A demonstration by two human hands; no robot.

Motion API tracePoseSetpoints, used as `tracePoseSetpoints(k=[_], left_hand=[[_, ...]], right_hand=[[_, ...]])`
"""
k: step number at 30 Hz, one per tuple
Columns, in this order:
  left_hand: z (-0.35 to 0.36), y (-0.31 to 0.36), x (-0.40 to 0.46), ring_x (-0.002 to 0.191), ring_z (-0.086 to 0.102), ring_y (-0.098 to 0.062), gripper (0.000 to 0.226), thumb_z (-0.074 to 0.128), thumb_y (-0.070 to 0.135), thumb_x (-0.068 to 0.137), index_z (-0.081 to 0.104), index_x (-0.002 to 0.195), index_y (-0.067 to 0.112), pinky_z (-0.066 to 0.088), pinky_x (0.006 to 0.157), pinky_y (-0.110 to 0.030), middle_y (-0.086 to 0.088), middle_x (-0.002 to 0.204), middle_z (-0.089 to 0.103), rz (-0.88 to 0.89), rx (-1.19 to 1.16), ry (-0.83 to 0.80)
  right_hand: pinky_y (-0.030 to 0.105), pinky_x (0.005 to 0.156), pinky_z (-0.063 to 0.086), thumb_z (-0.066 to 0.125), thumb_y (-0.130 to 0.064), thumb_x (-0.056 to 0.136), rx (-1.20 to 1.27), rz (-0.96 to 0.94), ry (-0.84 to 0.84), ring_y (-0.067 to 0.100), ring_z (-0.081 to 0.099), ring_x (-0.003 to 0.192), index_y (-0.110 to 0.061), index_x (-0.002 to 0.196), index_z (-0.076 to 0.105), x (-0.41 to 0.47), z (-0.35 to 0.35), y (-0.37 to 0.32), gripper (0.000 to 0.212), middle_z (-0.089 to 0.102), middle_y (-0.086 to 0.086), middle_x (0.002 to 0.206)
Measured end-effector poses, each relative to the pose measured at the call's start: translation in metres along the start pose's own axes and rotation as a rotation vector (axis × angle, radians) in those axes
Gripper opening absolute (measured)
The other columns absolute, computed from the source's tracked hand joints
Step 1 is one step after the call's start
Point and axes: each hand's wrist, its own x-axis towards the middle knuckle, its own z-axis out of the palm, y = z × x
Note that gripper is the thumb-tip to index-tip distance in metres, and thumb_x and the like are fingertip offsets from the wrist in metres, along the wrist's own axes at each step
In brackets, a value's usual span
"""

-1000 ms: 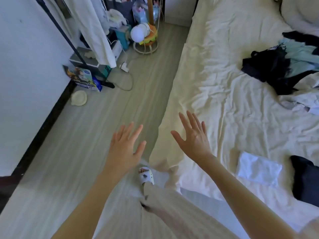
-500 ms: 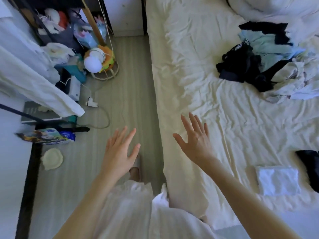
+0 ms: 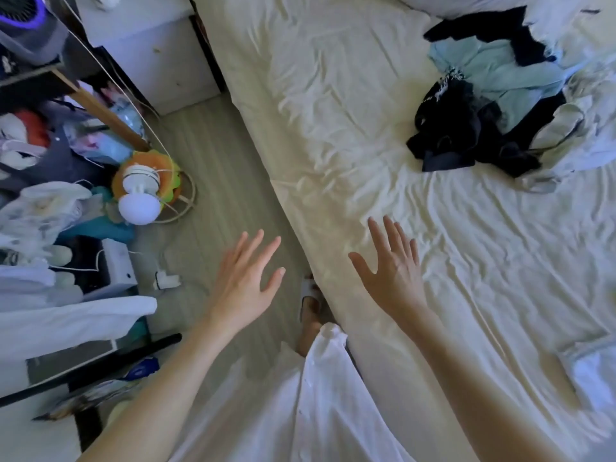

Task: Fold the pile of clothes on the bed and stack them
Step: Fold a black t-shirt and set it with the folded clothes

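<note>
1. The left hand (image 3: pixel 245 281) hangs in the lower centre of the frame above the floor (image 3: pixel 213 181), its grip spread and holding nothing.
2. The right hand (image 3: pixel 391 268) is held over the near edge of the bed (image 3: pixel 333 111), grip likewise spread and empty.
3. The pile of clothes (image 3: pixel 493 105) lies unfolded in the upper right of the frame, black, pale blue and white pieces tangled together, well apart from both hands.
4. At the lower right edge sits what looks like a folded white piece (image 3: pixel 593 371), though it is blurred.
</note>
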Motion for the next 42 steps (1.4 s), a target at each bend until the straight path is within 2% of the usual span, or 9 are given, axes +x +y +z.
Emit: tracePoseSetpoints(k=[8,14,20,25,28,32,36,38,42], left_hand=[[-0.022,-0.018,0.186,0.143,0.017,-0.029,0.053,0.048,0.037,0.094,0.037,0.143,0.021,0.017,0.113,-0.044,-0.009,0.152,0.03,0.101,0.101,-0.101],[-0.007,0.002,0.337,0.145,0.01,-0.026,0.057,0.045,0.037,0.095,0.027,0.147,0.024,0.011,0.115,-0.047,-0.006,0.156,0.019,0.229,0.138,-0.242],[0.063,0.002,0.458,0.145,0.003,-0.025,0.06,0.043,0.036,0.096,0.016,0.149,0.027,0.008,0.115,-0.045,-0.005,0.158,0.006,0.321,0.275,-0.348],[0.136,-0.023,0.549,0.145,-0.009,-0.025,0.078,0.051,0.045,0.091,0.001,0.149,0.032,0.003,0.115,-0.047,-0.002,0.158,-0.011,0.351,0.432,-0.51],[0.16,-0.039,0.576,0.145,-0.01,-0.026,0.089,0.056,0.054,0.084,-0.002,0.149,0.034,0.004,0.115,-0.049,-0.004,0.158,-0.014,0.355,0.445,-0.555],[0.177,-0.045,0.583,0.144,-0.013,-0.025,0.09,0.055,0.055,0.084,-0.002,0.149,0.033,0.0,0.114,-0.049,-0.004,0.157,-0.017,0.366,0.467,-0.558],[0.182,-0.044,0.59,0.144,-0.013,-0.025,0.089,0.055,0.054,0.084,-0.003,0.149,0.033,0.001,0.114,-0.05,-0.004,0.157,-0.016,0.37,0.474,-0.571],[0.18,-0.044,0.591,0.144,-0.013,-0.025,0.09,0.055,0.054,0.084,-0.004,0.149,0.033,0.0,0.114,-0.049,-0.004,0.157,-0.017,0.371,0.468,-0.589],[0.163,-0.033,0.602,0.145,-0.012,-0.025,0.088,0.059,0.047,0.085,0.0,0.149,0.032,0.002,0.114,-0.047,-0.004,0.157,-0.017,0.34,0.418,-0.747]], right_hand=[[0.042,0.117,0.003,0.043,-0.05,0.093,0.009,0.146,-0.021,0.022,0.005,0.146,-0.023,0.149,0.018,0.152,-0.001,0.013,0.067,0.012,0.007,0.157],[0.043,0.117,0.005,0.041,-0.05,0.094,-0.027,0.276,-0.034,0.024,0.007,0.145,-0.021,0.149,0.018,0.257,-0.013,0.049,0.066,0.016,0.009,0.156],[0.042,0.117,0.011,0.046,-0.037,0.096,-0.02,0.467,0.045,0.026,0.017,0.143,-0.013,0.145,0.031,0.341,0.013,0.11,0.056,0.027,0.012,0.152],[0.039,0.112,0.019,0.053,-0.024,0.094,-0.182,0.526,0.21,0.027,0.033,0.136,-0.005,0.134,0.047,0.408,0.046,0.177,0.045,0.047,0.012,0.139],[0.038,0.103,0.025,0.057,-0.031,0.091,-0.273,0.592,0.193,0.028,0.037,0.129,-0.005,0.132,0.047,0.443,0.059,0.203,0.05,0.047,0.011,0.136],[0.037,0.093,0.023,0.048,-0.024,0.094,-0.394,0.634,0.185,0.029,0.044,0.11,-0.008,0.11,0.062,0.468,0.075,0.218,0.027,0.057,0.008,0.117],[0.035,0.091,0.028,0.046,-0.015,0.095,-0.248,0.636,0.346,0.029,0.052,0.094,-0.006,0.097,0.069,0.469,0.081,0.213,0.025,0.066,0.009,0.099],[0.035,0.082,0.035,0.051,-0.011,0.092,-0.065,0.648,0.461,0.03,0.056,0.085,-0.003,0.092,0.07,0.463,0.079,0.194,0.02,0.067,0.011,0.091],[0.035,0.068,0.043,0.06,-0.006,0.088,0.206,0.656,0.525,0.027,0.06,0.078,-0.001,0.089,0.07,0.44,0.081,0.132,0.012,0.066,0.008,0.084]])
